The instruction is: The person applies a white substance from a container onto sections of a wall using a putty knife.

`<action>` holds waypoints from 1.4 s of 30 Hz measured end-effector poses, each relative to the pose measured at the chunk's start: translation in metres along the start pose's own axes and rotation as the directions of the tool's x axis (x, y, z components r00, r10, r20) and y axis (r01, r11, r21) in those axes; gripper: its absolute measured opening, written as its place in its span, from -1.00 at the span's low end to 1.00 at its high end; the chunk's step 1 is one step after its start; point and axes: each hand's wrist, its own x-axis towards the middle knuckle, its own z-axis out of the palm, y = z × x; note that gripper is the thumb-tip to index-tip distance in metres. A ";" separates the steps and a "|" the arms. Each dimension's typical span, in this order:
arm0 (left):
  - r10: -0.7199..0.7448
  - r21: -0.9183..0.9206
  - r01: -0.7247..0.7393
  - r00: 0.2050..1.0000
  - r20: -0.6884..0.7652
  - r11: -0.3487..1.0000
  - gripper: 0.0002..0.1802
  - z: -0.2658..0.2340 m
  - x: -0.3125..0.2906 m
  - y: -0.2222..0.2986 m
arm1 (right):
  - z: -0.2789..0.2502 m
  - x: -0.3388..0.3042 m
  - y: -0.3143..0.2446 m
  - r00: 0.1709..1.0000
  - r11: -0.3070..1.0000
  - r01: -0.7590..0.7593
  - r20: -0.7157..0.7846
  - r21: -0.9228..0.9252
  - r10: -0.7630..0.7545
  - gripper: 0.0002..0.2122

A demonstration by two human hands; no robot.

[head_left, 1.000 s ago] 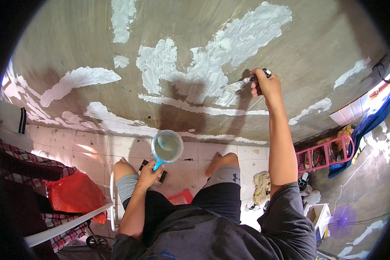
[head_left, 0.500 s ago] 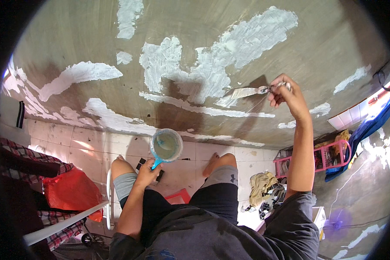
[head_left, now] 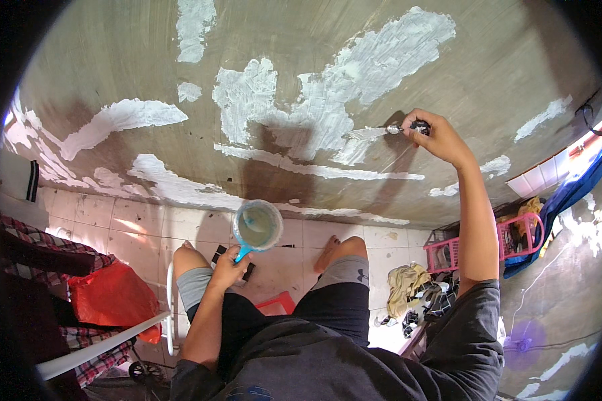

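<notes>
My right hand (head_left: 427, 136) grips a putty knife (head_left: 371, 134) by its handle, the blade lying against the grey wall (head_left: 274, 33). Its tip rests at the right edge of a large patch of white putty (head_left: 321, 110). Low in front of the wall, my left hand (head_left: 229, 266) is closed round the blue handle of a plastic dipper (head_left: 257, 225). Inside the dipper is a pale paste, with a light blue tool or lump showing in it.
Several more white patches and streaks mark the wall. A pink basket (head_left: 481, 242) stands at right, near crumpled cloths (head_left: 411, 287). On the left are a red plastic bag (head_left: 117, 297) and a white metal frame (head_left: 107, 344). Tiled floor (head_left: 301, 234) meets the wall below.
My right hand has shifted slightly right and turned its wrist, and the blade now lies flatter on the wall beside the putty. The dipper in my left hand stays almost still.
</notes>
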 end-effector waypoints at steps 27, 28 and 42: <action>0.005 0.014 -0.005 1.000 0.024 1.000 -0.73 0.000 0.001 -0.003 | -0.030 0.000 -0.032 0.991 0.919 0.043 -0.097 -0.393 -0.088 -0.84; -0.003 0.018 0.002 1.000 0.021 1.000 -0.73 0.000 0.000 0.000 | -0.033 -0.003 -0.036 0.993 0.932 0.022 -0.103 -0.363 -0.064 -0.84; 0.017 0.040 -0.018 1.000 0.019 0.999 -0.71 0.002 0.004 -0.006 | -0.033 -0.006 -0.033 0.991 0.917 0.068 -0.078 -0.392 -0.107 -0.84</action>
